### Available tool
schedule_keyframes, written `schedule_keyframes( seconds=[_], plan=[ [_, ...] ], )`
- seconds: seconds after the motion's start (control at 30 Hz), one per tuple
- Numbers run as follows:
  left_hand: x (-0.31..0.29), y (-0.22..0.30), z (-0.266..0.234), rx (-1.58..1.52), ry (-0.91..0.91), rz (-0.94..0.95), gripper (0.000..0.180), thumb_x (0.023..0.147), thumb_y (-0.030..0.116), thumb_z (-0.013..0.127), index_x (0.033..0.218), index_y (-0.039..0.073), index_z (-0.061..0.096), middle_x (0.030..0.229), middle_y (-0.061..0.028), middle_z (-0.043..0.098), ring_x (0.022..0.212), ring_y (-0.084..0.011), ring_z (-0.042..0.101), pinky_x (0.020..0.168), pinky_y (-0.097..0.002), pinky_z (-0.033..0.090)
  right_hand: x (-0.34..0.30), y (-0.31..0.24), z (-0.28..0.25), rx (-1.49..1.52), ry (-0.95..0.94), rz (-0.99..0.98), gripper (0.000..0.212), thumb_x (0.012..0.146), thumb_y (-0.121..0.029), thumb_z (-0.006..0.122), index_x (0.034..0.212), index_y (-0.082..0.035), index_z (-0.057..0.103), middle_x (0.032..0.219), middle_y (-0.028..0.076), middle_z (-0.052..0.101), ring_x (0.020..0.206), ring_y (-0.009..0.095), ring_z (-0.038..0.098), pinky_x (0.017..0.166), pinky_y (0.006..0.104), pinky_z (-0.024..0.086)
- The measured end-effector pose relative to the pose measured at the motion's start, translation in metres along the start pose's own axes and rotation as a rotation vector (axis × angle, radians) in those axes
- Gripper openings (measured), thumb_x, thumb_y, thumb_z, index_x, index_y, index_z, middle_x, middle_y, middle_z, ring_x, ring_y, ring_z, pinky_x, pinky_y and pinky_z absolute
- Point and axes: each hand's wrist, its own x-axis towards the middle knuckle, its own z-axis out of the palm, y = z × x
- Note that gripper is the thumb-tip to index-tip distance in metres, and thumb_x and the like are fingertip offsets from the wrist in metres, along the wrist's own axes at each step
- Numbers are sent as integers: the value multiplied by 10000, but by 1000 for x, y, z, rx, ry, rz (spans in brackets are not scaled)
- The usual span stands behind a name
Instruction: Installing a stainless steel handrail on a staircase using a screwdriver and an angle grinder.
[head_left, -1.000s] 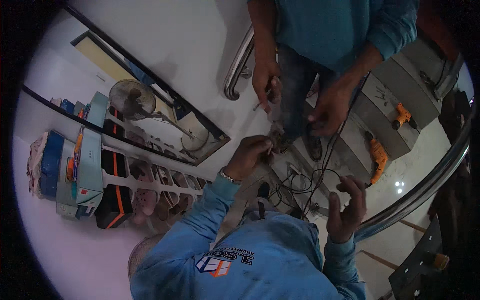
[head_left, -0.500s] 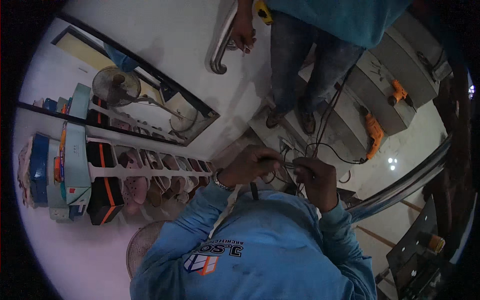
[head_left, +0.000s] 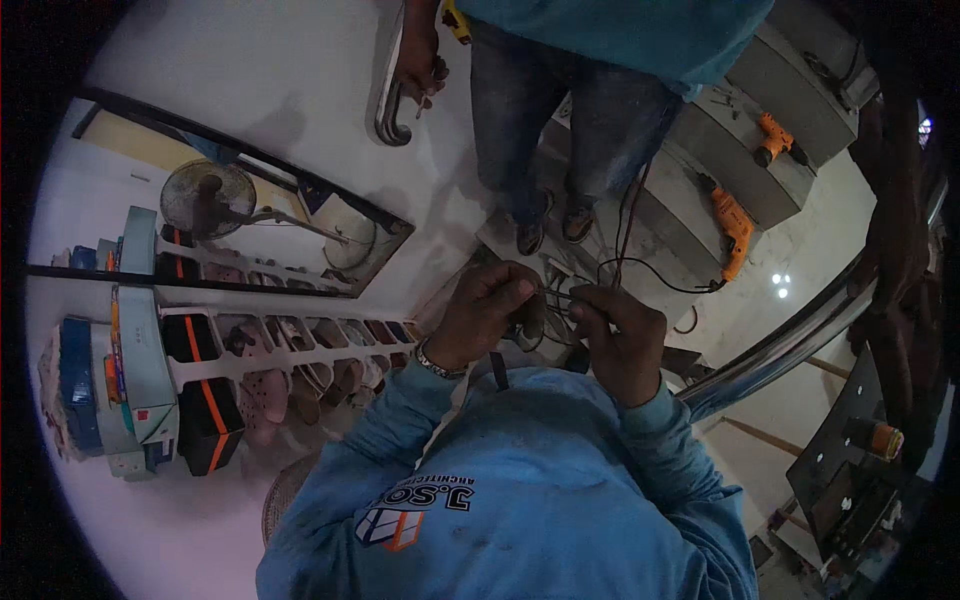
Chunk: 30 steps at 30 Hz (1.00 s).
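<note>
My left hand (head_left: pixel 488 312) is closed in a pinch, thumb against the fingers, a watch at its wrist. Facing it, my right hand (head_left: pixel 625 335) pinches the other end of a thin rod-like piece (head_left: pixel 556 294); dim light hides its exact kind. The piece spans the short gap between my fingertips, in front of my blue shirt. Below the left fingers a curved, dull shape shows, too dark to name.
A co-worker in jeans (head_left: pixel 575 110) stands on the stairs ahead, one hand by a metal handrail (head_left: pixel 388 110). An orange drill (head_left: pixel 735 232) with a cord and another orange drill (head_left: pixel 777 138) lie on the steps. Shoe racks (head_left: pixel 270 355) line the left wall below a mirror (head_left: pixel 290 215).
The view has shifted, so the stairs and co-worker appear farther left. My hands have drawn slightly apart, and the thin piece between them shows more clearly.
</note>
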Motion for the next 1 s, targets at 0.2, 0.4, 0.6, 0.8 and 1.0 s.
schedule_keyframes(
  seconds=[0.2,0.4,0.6,0.8,1.0],
  plan=[
    [5,3,9,-14,31,-57,332,1004,351,613,999,19,609,755,-71,653,625,-127,612,565,-275,495,3,5,-11,-183,-22,-250,153,856,-11,701,1009,-15,695,847,167,718,653,277,706,538,360,559],
    [15,0,26,-49,17,-134,261,1011,269,609,1021,9,594,756,-74,656,617,-130,618,551,-280,500,0,20,-31,-211,-66,-297,184,845,-21,702,1026,-26,672,798,155,702,619,268,698,502,355,543],
    [12,-9,50,104,-48,-34,161,1008,138,592,1016,-20,620,761,-71,663,621,-127,634,560,-279,517,-23,11,-51,-262,-161,-64,79,855,-23,686,928,-4,661,757,170,661,640,333,665,551,389,505],
    [9,-13,53,263,-243,33,137,1003,101,585,1026,-27,628,752,-69,665,640,-126,648,575,-273,529,-51,22,-65,345,-275,434,177,980,-162,606,899,-6,624,648,113,573,470,205,494,472,377,415],
    [19,2,88,141,-154,31,131,970,106,642,1017,-15,630,765,-82,664,652,-129,644,563,-278,521,-42,7,-81,212,-126,333,157,952,-118,635,883,23,635,686,136,585,537,211,542,504,359,442]
  ],
)
